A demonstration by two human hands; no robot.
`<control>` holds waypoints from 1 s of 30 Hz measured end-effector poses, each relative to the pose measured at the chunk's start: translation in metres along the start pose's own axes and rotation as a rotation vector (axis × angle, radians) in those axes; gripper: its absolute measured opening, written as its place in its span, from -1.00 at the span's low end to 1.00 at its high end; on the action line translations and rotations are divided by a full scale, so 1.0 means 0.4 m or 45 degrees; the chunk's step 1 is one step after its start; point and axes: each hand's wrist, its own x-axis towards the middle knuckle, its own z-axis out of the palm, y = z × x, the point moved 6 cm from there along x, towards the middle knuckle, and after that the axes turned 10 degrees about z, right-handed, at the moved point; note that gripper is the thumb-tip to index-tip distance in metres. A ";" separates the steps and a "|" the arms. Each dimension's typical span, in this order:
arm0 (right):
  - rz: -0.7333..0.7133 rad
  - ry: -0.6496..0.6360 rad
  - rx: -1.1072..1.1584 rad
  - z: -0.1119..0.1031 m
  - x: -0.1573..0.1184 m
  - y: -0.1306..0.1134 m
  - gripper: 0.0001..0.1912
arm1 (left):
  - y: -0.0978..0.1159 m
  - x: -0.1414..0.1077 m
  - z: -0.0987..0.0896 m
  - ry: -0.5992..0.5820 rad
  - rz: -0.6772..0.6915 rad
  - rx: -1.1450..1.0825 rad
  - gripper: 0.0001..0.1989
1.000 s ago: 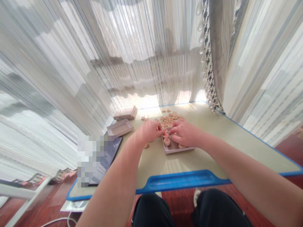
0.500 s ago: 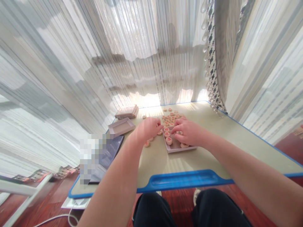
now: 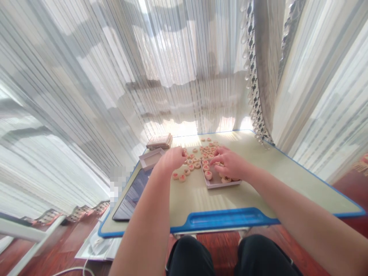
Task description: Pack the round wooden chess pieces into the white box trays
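Round Chinese chess pieces (image 3: 191,167), marked in red or black characters, lie loose on the table to the left of and behind a shallow box tray (image 3: 214,185). Inside the tray, red-marked pieces (image 3: 208,175) line its left side, and a black-marked piece (image 3: 226,179) sits near its front right. My left hand (image 3: 174,158) is over the left edge of the loose pieces, its fingers curled together; what they hold, if anything, is hidden. Over the tray hovers my right hand (image 3: 230,163), its bent fingers apart, covering part of the contents.
An empty-looking box lid (image 3: 151,158) lies at the left, with a folded stack (image 3: 159,141) behind it. A dark tablet (image 3: 132,197) rests on the table's left side. A blue recessed edge (image 3: 227,218) runs along the front, and curtains hang behind the table (image 3: 276,172).
My left hand has moved left, away from the tray, uncovering more loose pieces. My right hand stays over the tray, fingers slightly more spread. The camera view has shifted a little.
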 end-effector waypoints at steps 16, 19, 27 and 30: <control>0.091 0.164 -0.028 -0.001 0.014 0.015 -0.67 | -0.064 0.036 -0.004 0.462 -0.024 -0.224 -0.36; 0.219 0.289 0.076 -0.028 0.016 0.036 -0.68 | -0.045 0.048 0.001 0.572 0.063 -0.186 -0.37; 0.821 0.341 0.081 -0.049 0.018 0.191 -0.65 | 0.043 0.094 0.097 0.390 0.260 -0.090 -0.56; 1.014 0.169 -0.013 -0.034 0.013 0.244 -0.66 | 0.049 0.112 0.141 0.217 0.204 -0.087 -0.61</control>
